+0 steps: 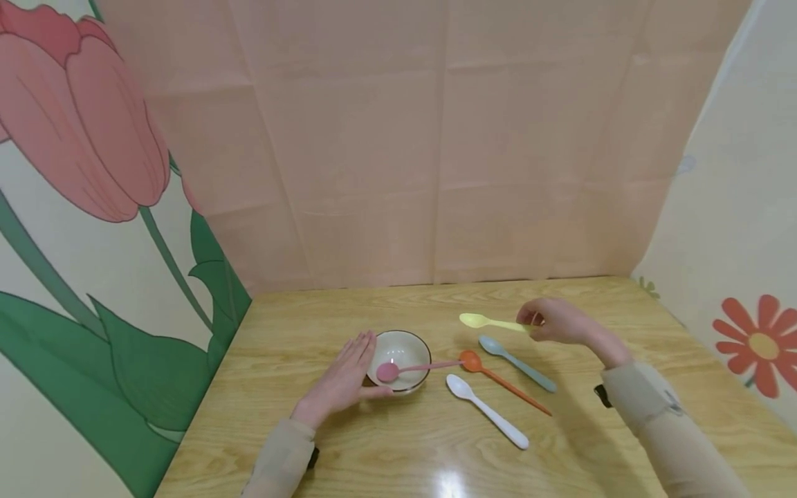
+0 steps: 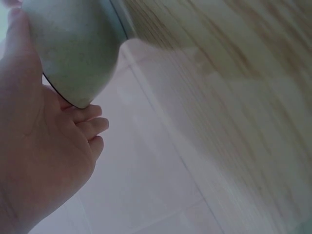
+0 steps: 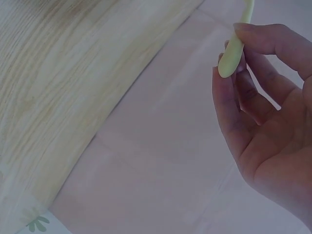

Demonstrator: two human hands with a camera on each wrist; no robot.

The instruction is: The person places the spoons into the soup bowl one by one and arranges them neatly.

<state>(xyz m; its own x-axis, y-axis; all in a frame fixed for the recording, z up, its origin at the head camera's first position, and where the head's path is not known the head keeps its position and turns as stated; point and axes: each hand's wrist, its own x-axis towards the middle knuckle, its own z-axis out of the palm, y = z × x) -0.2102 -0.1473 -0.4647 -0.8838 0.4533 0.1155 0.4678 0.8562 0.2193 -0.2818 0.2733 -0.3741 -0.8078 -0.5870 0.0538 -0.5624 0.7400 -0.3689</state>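
A white bowl with a dark rim [image 1: 413,346] stands on the wooden table, and a pink spoon [image 1: 387,373] lies in it with its handle over the right rim. Against the bowl's left side rests my left hand [image 1: 341,377], fingers fairly straight and thumb along the front; the left wrist view shows the palm beside the bowl's outer wall [image 2: 78,44]. My right hand [image 1: 557,321] pinches a yellow spoon [image 1: 475,320] by its handle end, above the table. Close up, thumb and fingertips hold that handle [image 3: 231,58] in the right wrist view.
Right of the bowl lie a light blue spoon [image 1: 523,366], an orange spoon [image 1: 507,385] and a white spoon [image 1: 492,411], slanting down to the right. The table [image 1: 349,456] meets a pink cloth backdrop [image 1: 349,173] at the back and flower-printed walls at both sides.
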